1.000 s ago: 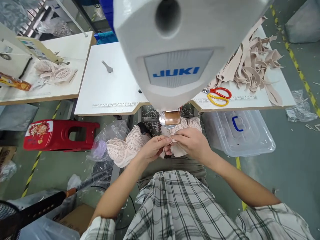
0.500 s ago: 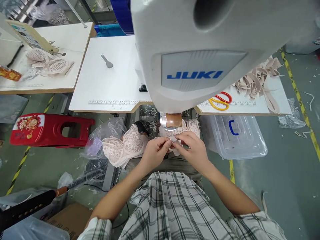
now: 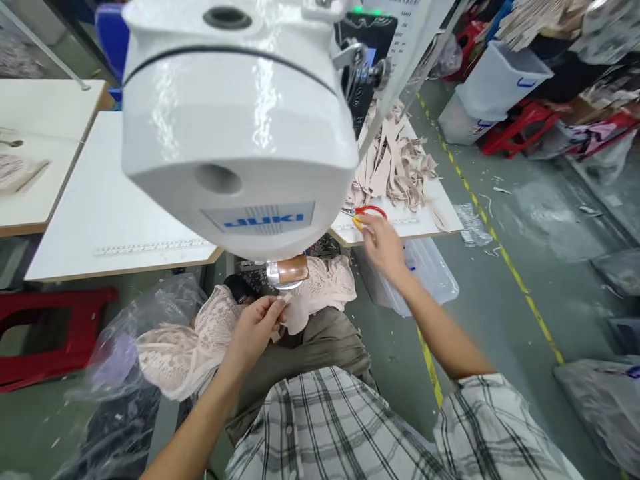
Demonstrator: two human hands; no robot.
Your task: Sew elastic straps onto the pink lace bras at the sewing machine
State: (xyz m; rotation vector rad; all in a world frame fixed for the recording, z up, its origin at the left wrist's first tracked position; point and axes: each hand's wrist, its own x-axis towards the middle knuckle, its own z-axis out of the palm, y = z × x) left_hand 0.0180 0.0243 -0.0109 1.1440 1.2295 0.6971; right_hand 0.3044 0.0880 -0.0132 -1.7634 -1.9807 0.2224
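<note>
My left hand (image 3: 257, 330) pinches a pale pink strip end of the lace bra (image 3: 327, 283) below the sewing machine head (image 3: 240, 153). The bra's other cup (image 3: 215, 320) lies to the left of this hand, over my lap. At the table's front edge on the right, my right hand (image 3: 384, 248) has its fingers closed at the handles of a pair of scissors (image 3: 373, 211), one loop red and one yellow. My fingers partly cover the yellow loop. The blades point left on the tabletop.
A heap of beige fabric strips (image 3: 395, 160) covers the right table wing. Beneath it stands a clear lidded box (image 3: 430, 273). On the left are a white table (image 3: 90, 207), a red stool (image 3: 55, 340) and a plastic bag (image 3: 145, 320).
My right hand has left the fabric and moved right and up to the scissors. My left hand still pinches the bra. The view has turned to the right.
</note>
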